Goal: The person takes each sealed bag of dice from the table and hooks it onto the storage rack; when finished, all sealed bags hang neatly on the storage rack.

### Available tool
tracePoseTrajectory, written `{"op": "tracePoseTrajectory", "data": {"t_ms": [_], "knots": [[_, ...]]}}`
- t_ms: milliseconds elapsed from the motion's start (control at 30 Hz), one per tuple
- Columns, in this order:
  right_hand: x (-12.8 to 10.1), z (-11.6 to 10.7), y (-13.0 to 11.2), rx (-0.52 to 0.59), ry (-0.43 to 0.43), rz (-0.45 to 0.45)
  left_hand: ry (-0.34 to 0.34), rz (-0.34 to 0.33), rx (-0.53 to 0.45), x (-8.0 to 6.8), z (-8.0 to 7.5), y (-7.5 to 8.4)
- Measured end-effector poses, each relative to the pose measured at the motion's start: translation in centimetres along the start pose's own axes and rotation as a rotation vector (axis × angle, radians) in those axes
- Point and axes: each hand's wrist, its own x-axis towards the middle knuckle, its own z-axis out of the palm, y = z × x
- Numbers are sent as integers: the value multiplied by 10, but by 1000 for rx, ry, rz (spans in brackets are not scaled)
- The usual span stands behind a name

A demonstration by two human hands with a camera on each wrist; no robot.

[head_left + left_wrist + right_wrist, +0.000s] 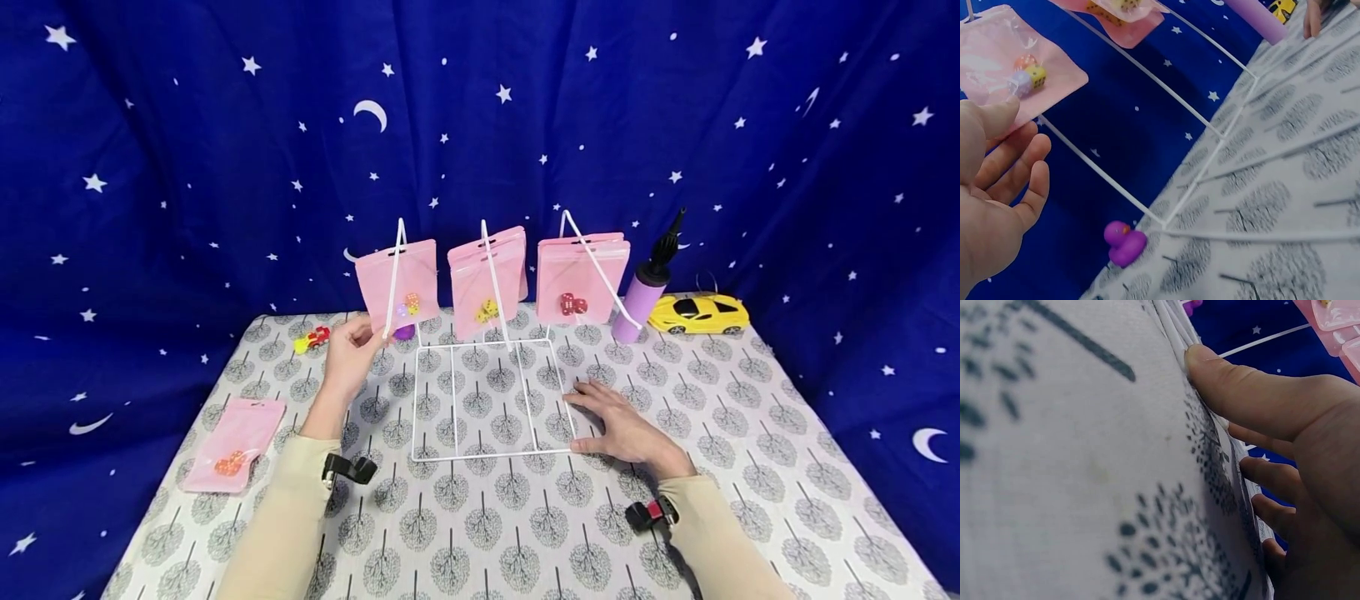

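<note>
A white wire rack point(487, 456) stands on the table, with pink bags hanging on its three raised hooks. My left hand point(348, 354) pinches the lower edge of the left pink bag point(375, 279) between thumb and fingers; orange, yellow and lilac dice point(1030, 76) show through it. Middle bags point(468, 283) hold yellow dice, and the right bags point(551, 283) show red dice. My right hand point(618, 425) rests with fingers spread at the right side of the rack's base, its thumb by the front corner.
Another pink bag point(247, 425) with orange dice lies at the left. Behind are a small red and yellow toy point(312, 339), a purple rubber duck point(1126, 245), a purple hand pump point(639, 304) and a yellow toy car point(699, 314). A starry blue curtain point(465, 108) hangs behind the table.
</note>
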Motion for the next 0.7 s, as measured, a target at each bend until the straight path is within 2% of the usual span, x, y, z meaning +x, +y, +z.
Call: {"op": "tracePoseTrajectory", "data": {"t_ms": [133, 333, 433, 567, 700], "knots": [[1, 1, 1, -1, -3, 7, 7, -12, 50, -9, -9, -7], [1, 1, 2, 1, -6, -3, 20, 21, 130, -25, -25, -9], [1, 1, 2, 3, -5, -4, 18, 33, 148, -35, -31, -2], [1, 1, 2, 6, -1, -4, 17, 45, 222, -48, -36, 11], [1, 1, 2, 7, -1, -2, 30, 42, 264, -56, -43, 18]]}}
